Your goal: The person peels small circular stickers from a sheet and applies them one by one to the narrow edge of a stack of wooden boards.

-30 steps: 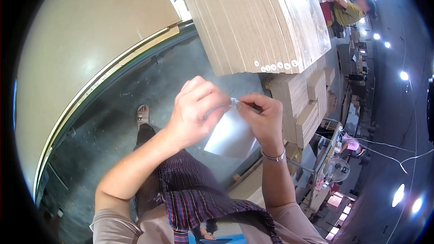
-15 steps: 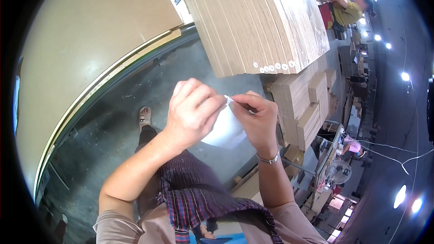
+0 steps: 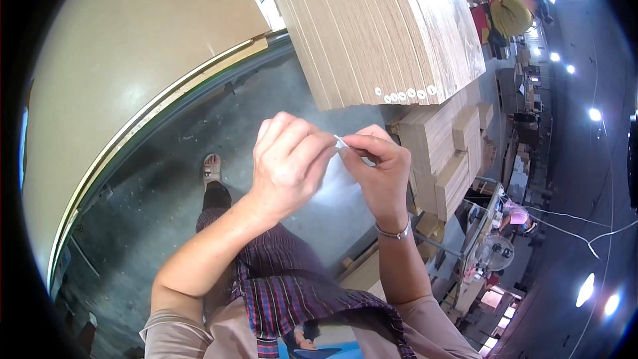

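Note:
My left hand (image 3: 287, 159) and my right hand (image 3: 380, 166) meet above the floor in the middle of the view, fingertips almost touching. Between them is the edge of a thin whitish sheet (image 3: 340, 141), pinched by thumb and forefinger on each side. The sheet's lower part hangs as a pale, see-through blur below the fingers; whether it is paper or plastic film I cannot tell. The left hand's curled fingers partly hide it. Just beyond my hands stands a tall stack of wood-grain boards (image 3: 359, 33), with several small round white stickers (image 3: 402, 96) along its near corner.
At the left is a large tan panel (image 3: 139, 40) on a dark-edged support. Lower wood-grain stacks (image 3: 442, 133) stand to the right. A co-worker (image 3: 508, 16) handles a board at the upper right. Farther off are another person (image 3: 515, 215) and a fan (image 3: 497, 251).
The sheet, bright white and spread below my fingers before, now looks fainter and more see-through. Both hands stay pinched on its edge, shifted only slightly.

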Available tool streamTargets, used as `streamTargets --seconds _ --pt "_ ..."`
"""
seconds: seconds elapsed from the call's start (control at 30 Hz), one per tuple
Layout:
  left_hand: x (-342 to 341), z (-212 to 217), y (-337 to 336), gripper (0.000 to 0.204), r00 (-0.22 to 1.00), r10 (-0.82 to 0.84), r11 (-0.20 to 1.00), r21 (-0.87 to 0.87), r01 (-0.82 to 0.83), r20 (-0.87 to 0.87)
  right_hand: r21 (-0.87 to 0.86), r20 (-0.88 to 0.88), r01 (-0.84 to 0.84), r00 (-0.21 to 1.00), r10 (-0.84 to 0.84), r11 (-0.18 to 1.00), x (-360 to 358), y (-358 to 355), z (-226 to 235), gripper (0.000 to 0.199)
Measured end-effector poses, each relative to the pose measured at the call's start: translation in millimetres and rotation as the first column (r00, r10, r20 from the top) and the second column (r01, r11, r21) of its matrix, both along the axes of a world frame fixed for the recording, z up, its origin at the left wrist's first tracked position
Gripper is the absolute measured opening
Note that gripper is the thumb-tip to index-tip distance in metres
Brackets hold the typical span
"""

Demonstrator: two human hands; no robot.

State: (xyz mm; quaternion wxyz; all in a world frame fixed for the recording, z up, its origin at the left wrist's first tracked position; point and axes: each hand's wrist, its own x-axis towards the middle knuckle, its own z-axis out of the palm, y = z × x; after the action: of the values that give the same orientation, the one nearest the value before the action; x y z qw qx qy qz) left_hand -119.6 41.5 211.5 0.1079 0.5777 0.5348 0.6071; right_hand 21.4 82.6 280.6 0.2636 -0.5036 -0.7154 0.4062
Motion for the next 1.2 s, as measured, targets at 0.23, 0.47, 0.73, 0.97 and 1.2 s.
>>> streamTargets --seconds 0.23,0.47,0.73,0.97,1.2 --pt "1.8 2.8 -3.6 0.022 1.000 0.015 1.000 0.002 -0.015 -0.002 0.043 0.029 -0.056 0.998 0.055 0.998 2.9 -3.0 2.6 0.017" --pt "-1.7 4.6 -4.5 0.025 0.997 -0.061 0.998 0.000 0.061 -0.051 0.147 0.093 -0.136 0.988 0.123 0.980 5.9 -4.2 3.9 0.016" --pt "-1.9 3.8 -5.7 0.024 0.994 -0.098 0.995 -0.004 0.097 -0.042 0.217 0.142 -0.180 0.978 0.152 0.959 6.4 -7.5 3.9 0.014" --pt "0.7 4.0 -6.7 0.019 0.998 -0.054 0.999 -0.002 0.054 -0.019 0.204 0.182 -0.160 0.975 0.123 0.966 4.9 -11.4 3.8 0.014" --pt "7.9 -4.4 -2.7 0.019 0.995 -0.076 0.997 0.000 0.076 0.067 0.118 0.175 -0.074 0.983 0.053 0.990 9.2 -10.1 5.9 0.014"
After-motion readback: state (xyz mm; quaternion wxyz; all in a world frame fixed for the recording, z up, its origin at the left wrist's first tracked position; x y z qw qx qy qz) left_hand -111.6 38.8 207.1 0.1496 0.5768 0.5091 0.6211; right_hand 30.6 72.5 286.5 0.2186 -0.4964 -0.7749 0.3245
